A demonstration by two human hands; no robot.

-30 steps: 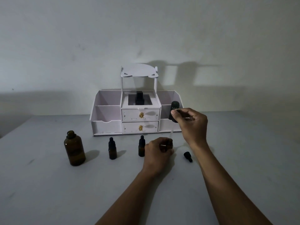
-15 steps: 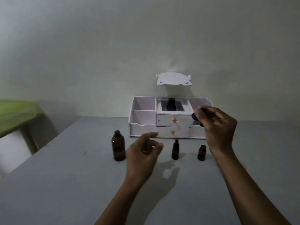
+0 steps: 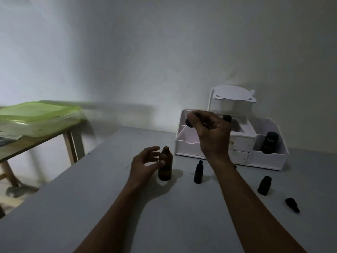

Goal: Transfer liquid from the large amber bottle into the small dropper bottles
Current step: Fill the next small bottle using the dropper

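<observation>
Brown big bottle [image 3: 165, 164] stands open on the grey table [image 3: 91, 198]. Our left hand [image 3: 145, 164] is loosely open just beside it, holding nothing. Our right hand [image 3: 213, 133] pinches a dropper [image 3: 187, 122] in the air, tip slanting down.

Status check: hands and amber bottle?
Left hand open, thumb at large amber bottle, uncapped. Right hand pinches dropper above it. Nothing between tip and mouth.

Modest home room; white desktop organizer [image 3: 268, 159]; bare wall [image 3: 164, 52]

The left hand [image 3: 145, 162] touches the uncapped large amber glass bottle [image 3: 165, 168]. The right hand [image 3: 212, 132] pinches a tilted black-bulbed clear dropper [image 3: 187, 123].
</observation>
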